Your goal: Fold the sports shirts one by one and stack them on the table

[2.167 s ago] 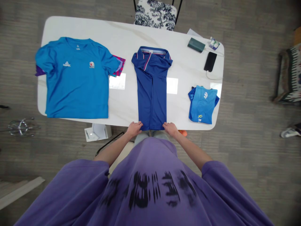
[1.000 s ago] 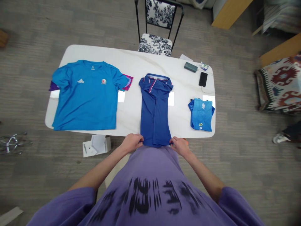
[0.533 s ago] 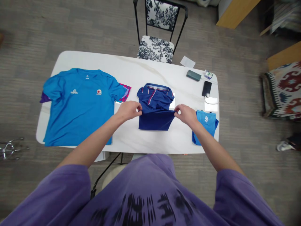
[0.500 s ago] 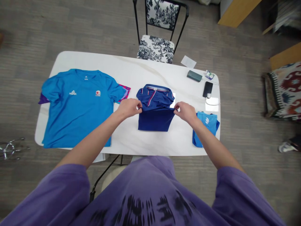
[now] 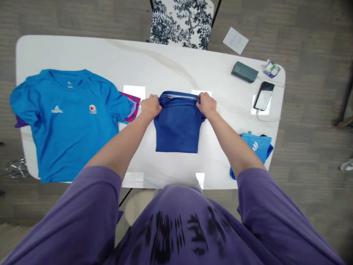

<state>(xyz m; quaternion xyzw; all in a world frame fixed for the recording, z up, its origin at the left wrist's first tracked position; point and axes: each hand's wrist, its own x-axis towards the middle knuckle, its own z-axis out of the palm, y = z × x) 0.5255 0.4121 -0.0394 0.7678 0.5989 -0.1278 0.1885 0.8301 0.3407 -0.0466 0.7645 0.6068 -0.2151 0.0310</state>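
We find 1 dark blue polo shirt (image 5: pixel 178 129) folded on the white table (image 5: pixel 165 165), between the spread bright blue shirt (image 5: pixel 74 136) and the folded blue garments (image 5: pixel 261 143); we record the left hand (image 5: pixel 151 106) pinching fabric beside the collar's left end, the right hand (image 5: pixel 207 104) pinching beside its right end

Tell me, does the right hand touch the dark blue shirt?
Touching. The head view shows the right hand holding the dark blue shirt near its collar.
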